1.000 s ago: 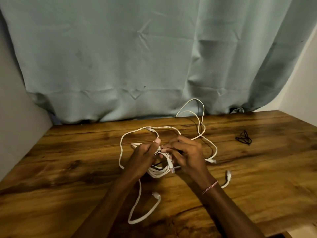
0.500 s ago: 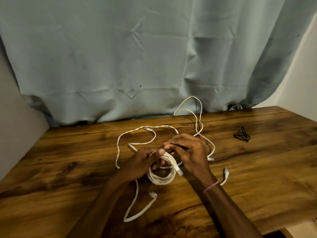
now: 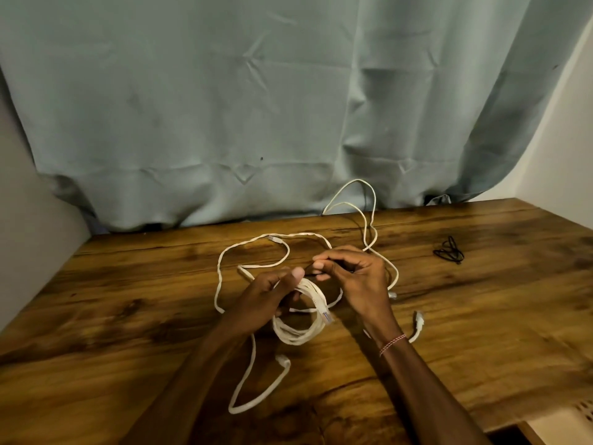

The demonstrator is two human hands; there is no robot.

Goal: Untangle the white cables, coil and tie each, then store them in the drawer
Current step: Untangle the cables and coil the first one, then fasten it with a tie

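Head view: both of my hands meet over the middle of the wooden table (image 3: 128, 316). My left hand (image 3: 266, 297) grips a small coil of white cable (image 3: 298, 332), with the fingers curled around its turns and the thumb laid on top. The coil hangs below the hand, close over the wood (whether its lowest turn touches the table I cannot tell). A plug (image 3: 325, 316) juts from the coil's right side.

My right hand (image 3: 356, 277), with a red-and-white thread (image 3: 393, 343) at the wrist, pinches a thin dark strand (image 3: 310, 275) between thumb and fingertips, just beside my left thumb.

Loose white cable (image 3: 221, 284) lies around both hands. One long loop (image 3: 256, 393) reaches toward the front edge. Another loop (image 3: 362, 200) rises at the back edge against the grey-green curtain (image 3: 224, 107). A free cable end (image 3: 418, 319) lies just right of my right wrist. A small bundle of black ties (image 3: 449, 251) lies well apart, toward the right back corner.
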